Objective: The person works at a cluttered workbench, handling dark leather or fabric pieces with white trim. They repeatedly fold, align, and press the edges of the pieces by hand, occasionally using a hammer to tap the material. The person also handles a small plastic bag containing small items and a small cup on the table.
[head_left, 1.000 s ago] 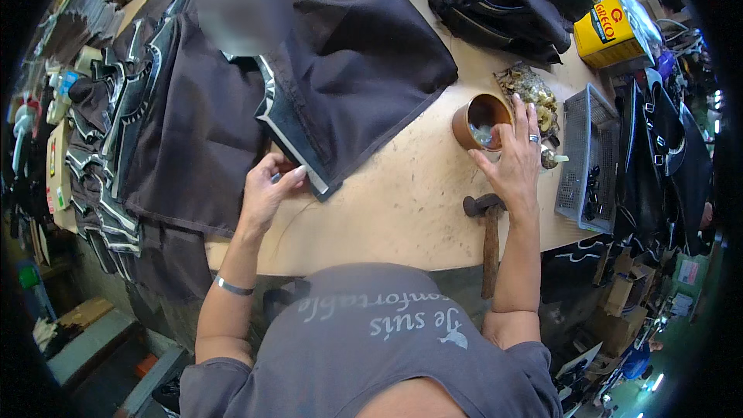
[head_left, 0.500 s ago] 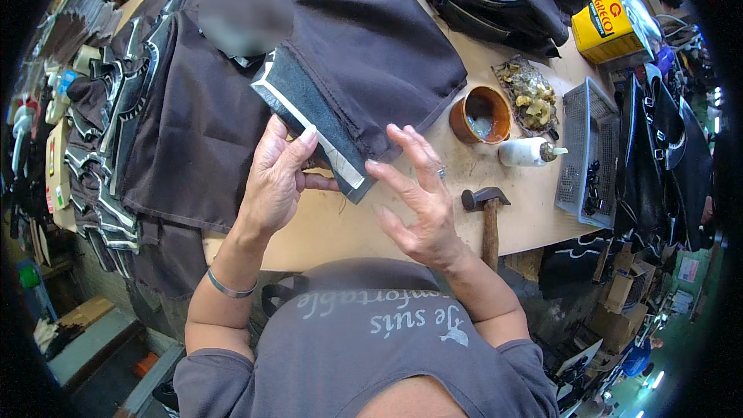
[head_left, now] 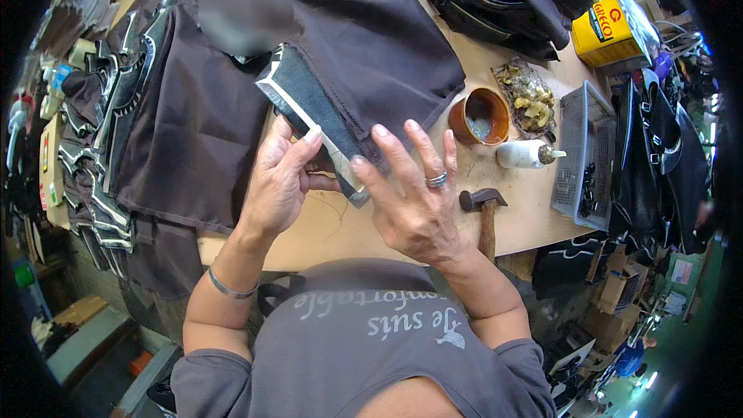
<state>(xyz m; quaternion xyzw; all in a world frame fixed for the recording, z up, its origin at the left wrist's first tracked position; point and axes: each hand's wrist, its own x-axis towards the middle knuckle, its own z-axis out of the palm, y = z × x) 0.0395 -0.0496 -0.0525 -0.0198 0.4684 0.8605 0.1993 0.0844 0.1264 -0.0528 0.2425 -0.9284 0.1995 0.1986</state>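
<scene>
Pinches the dark panel point(head_left: 309, 97) between thumb and fingers of the left hand point(head_left: 275, 182), well to the left of the brown pot point(head_left: 459, 125). Shows a pale strip point(head_left: 341, 162) along the panel's edge, with a broad spread of dark cloth point(head_left: 371, 39) adjoining, up and left from the pot.

Has changed most on the right: at the pot's mouth a second ago, now across to the panel's lower corner with the right hand point(head_left: 422, 217), left of the pot and closer to the body. Spreads the outer fingers in the air there — and brings the index fingertip to the pale strip, touching or nearly so. Cannot tell about a pinch at that corner, with the thumb out of sight; cannot tell, either, about anything carried from the pot on the fingertips.

Has also turned up more of the panel's face than a second ago. Means, by judgement, a shift of the work from pot to strip — left for steadying, right for handling.

Leaves in plain view a white bottle point(head_left: 520, 155), mostly covered a second ago, just below and right of the pot. Leaves untouched the hammer point(head_left: 487, 228) below the pot, the crusted yellowish lump point(head_left: 530, 101) just right of the pot, and the grey mesh basket point(head_left: 569, 139) farther right.
</scene>
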